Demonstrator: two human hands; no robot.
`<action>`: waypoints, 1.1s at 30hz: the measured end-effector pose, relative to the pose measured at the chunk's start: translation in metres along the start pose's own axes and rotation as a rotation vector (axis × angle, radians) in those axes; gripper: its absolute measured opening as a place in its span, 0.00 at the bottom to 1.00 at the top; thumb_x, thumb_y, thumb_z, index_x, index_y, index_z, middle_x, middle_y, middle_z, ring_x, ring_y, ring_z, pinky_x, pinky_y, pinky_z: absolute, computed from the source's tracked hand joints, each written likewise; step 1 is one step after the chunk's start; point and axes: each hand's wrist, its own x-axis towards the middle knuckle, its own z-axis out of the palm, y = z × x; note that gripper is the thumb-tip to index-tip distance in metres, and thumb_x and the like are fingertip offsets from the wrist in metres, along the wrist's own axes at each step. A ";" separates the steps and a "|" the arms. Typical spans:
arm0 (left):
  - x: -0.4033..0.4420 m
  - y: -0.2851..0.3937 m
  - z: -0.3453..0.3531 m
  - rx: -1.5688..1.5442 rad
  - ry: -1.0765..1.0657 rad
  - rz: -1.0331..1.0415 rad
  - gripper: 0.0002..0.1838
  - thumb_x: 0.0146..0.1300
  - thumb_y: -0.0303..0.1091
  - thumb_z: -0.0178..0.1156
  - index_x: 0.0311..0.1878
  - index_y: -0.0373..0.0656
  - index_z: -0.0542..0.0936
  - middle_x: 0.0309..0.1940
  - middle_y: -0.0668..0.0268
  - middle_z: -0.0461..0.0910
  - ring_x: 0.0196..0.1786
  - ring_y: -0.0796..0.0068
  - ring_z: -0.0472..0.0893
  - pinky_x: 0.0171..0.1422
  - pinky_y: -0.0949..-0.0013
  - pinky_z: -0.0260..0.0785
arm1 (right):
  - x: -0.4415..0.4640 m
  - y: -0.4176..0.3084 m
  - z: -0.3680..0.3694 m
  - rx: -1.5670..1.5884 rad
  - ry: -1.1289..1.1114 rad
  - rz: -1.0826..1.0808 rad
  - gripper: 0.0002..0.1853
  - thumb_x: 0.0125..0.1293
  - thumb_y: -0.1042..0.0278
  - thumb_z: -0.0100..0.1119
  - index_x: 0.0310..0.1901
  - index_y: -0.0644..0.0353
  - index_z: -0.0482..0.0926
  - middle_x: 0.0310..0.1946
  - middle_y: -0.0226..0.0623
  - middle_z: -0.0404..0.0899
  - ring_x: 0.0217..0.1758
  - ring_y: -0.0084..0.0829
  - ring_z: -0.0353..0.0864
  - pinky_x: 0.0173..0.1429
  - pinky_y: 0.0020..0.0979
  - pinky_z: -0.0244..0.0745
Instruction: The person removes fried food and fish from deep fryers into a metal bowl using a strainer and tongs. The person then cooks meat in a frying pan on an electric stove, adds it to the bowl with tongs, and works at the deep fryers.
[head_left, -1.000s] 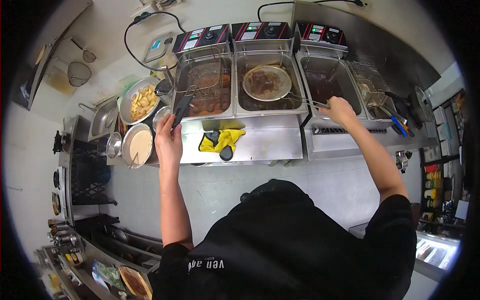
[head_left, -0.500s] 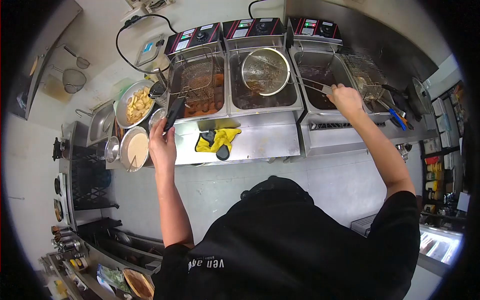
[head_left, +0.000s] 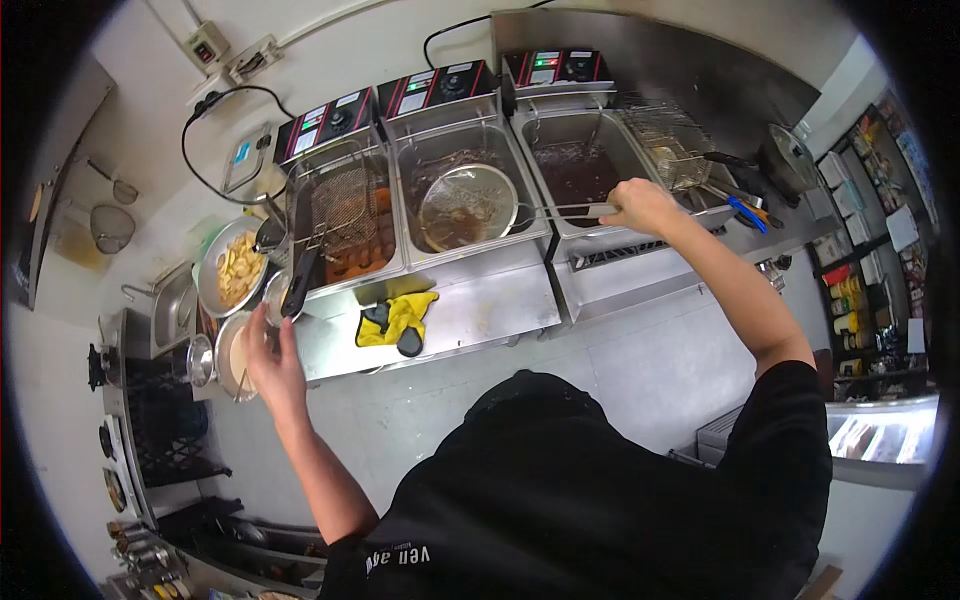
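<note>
My right hand (head_left: 645,207) is closed around the handle of a round mesh skimmer (head_left: 470,208). The skimmer's head sits low in the oil of the middle fryer (head_left: 540,235). My left hand (head_left: 274,365) has its thumb and fingers apart and holds nothing. It is just below the black handle (head_left: 299,284) of a fryer basket (head_left: 345,205); whether the fingertips touch the handle I cannot tell. That basket is over the left fryer (head_left: 395,262), where brown pieces lie in the oil. A bowl of pale batter (head_left: 236,350) is beside my left hand, partly hidden by it.
A bowl of cut pale pieces (head_left: 238,268) stands left of the fryers. A yellow and black cloth (head_left: 398,322) lies on the steel counter (head_left: 490,312). The right fryer (head_left: 575,165) holds dark oil. Further right are another wire basket (head_left: 672,150) and blue-handled tongs (head_left: 748,213).
The skimmer has gone from raised above the middle fryer down into its oil, my right hand lowering with it. My left hand has moved down from the basket handle. The view has shifted.
</note>
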 end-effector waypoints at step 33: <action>0.113 0.129 -0.084 -0.030 0.245 0.599 0.27 0.55 0.27 0.65 0.60 0.43 0.71 0.36 0.67 0.75 0.33 0.76 0.71 0.42 0.74 0.68 | -0.009 -0.046 0.034 0.070 0.248 0.129 0.20 0.52 0.54 0.66 0.31 0.67 0.81 0.29 0.53 0.80 0.37 0.49 0.82 0.44 0.43 0.77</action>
